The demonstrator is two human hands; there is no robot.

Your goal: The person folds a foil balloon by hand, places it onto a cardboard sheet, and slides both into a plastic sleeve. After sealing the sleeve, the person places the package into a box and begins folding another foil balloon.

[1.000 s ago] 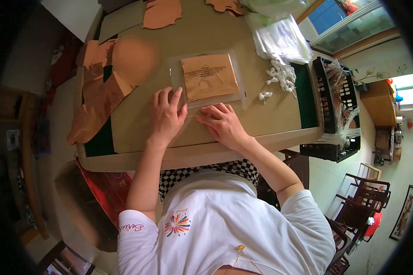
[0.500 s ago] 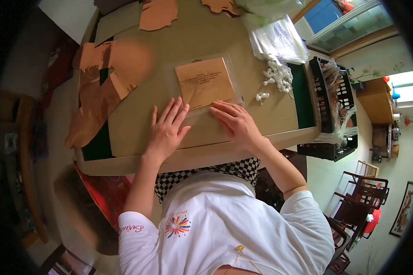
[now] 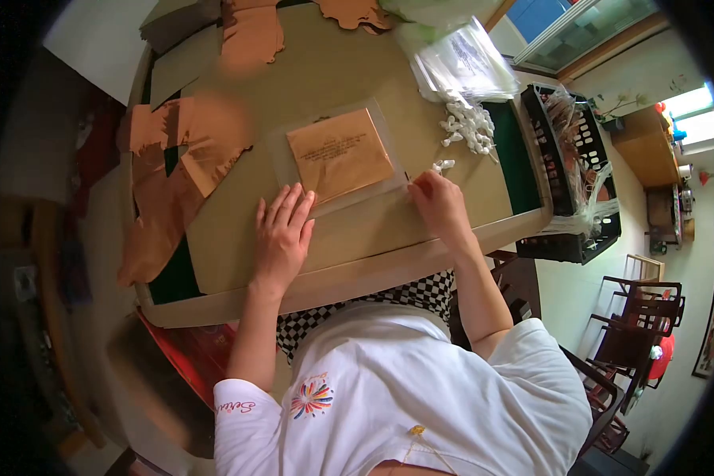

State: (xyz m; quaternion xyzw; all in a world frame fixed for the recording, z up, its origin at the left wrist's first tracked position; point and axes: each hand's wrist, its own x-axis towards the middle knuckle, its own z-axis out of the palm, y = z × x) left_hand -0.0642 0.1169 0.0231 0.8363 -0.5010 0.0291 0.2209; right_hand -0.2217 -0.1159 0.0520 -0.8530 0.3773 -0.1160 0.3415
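Observation:
A clear plastic bag [image 3: 382, 141] lies on the table with a copper-brown printed packet [image 3: 341, 155] inside it. The dark printing on the packet is too small to read. My left hand [image 3: 284, 242] rests flat, fingers stretched, its fingertips on the bag's lower left edge. At the lower right corner of the bag, my right hand [image 3: 439, 208] is closed, thumb and fingers pinched together on the bag's edge. Its fingertips partly hide that corner. Just beyond this hand lies a small white piece [image 3: 443, 166].
Copper-coloured cut sheets [image 3: 163, 194] lie along the table's left side, with another sheet [image 3: 251, 36] at the back. White knotted pieces [image 3: 470, 127] sit beside a stack of clear bags [image 3: 464, 62]. A black crate [image 3: 567, 159] stands right of the table [image 3: 357, 230].
My right hand has moved right from the packet's lower edge to the bag's corner, its fingers now pinched. My left hand stays flat at the lower left. The view has shifted slightly.

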